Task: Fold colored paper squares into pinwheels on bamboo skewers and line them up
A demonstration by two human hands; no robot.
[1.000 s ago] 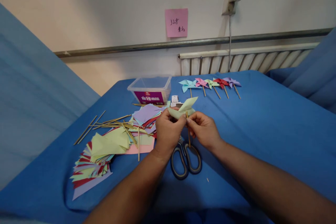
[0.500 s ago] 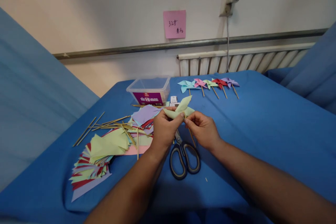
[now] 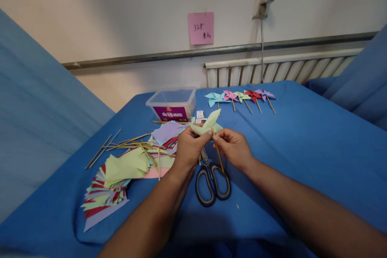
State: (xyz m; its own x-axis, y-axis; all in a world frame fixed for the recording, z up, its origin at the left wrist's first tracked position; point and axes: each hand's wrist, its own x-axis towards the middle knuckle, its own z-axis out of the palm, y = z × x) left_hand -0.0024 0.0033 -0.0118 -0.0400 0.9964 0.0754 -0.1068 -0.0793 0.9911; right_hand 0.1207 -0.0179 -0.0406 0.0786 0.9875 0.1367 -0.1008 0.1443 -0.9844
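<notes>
Nearest the viewer, black-handled scissors (image 3: 212, 179) lie on the blue-covered desk (image 3: 302, 149), handles toward six o'clock and blades toward twelve, just under the hands. Above them the left hand (image 3: 189, 149) and the right hand (image 3: 233, 148) meet around a pale green paper pinwheel (image 3: 208, 125). The left fingers (image 3: 202, 139) are clenched on the folded paper from nine o'clock, while the right fingers (image 3: 218, 137) pinch the top of its wooden stick (image 3: 218, 155) from three o'clock. The stick's long axis runs from the paper at about eleven o'clock down to five o'clock, its lower end over the scissors; the paper's blades point toward one o'clock. At nine o'clock of the hands lie fanned coloured paper squares (image 3: 115, 181) and loose sticks (image 3: 130, 141). Farther off, at eleven o'clock, stands a clear plastic box (image 3: 172, 104) with a purple label; whether it holds anything cannot be told. At one o'clock a row of finished pinwheels (image 3: 240, 97) lies flat, sticks pointing toward five o'clock.
</notes>
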